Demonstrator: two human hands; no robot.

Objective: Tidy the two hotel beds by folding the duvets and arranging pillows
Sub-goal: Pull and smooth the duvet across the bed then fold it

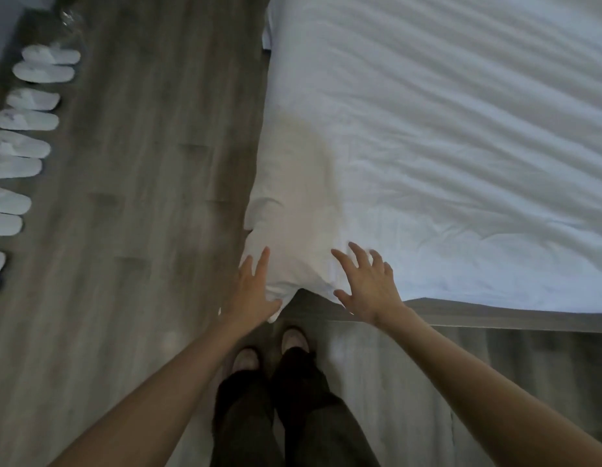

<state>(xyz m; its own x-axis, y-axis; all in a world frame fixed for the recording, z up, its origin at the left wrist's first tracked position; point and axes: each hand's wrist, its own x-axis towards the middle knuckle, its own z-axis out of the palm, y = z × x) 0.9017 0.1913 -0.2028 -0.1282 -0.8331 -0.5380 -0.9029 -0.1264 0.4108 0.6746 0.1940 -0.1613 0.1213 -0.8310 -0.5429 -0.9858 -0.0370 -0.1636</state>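
i stand at the near left corner of the bed, looking straight down, and both my bare arms reach forward to it. the white duvet [427, 146] lies spread over the whole top of the bed, rumpled into long soft ridges that run off to the far right, and its near edge stops just short of the grey bed frame [495, 315]. at the corner the duvet hangs over the left side and bunches into a puffed fold [293, 224] that droops toward the wooden floor [141, 197]. my left grip [256, 291] is at the left face of that fold, fingers straight and apart, pointing away from me, thumb out to the right against the lowest bit of cloth; it clasps nothing. my right grip [367, 284] is on the near side of the same fold, just right of the corner, fingers splayed wide and only slightly bent, thumb stretched left; it holds nothing either, and the blur keeps me from telling whether the palm presses the cloth or hangs just above it. the two grips are near each other with the tip of the corner between them. below them are my pale shoes [293, 338] and dark trousers [293, 416]. along the far left a row of white slippers [33, 116] lies on the floor, well apart from the bed.
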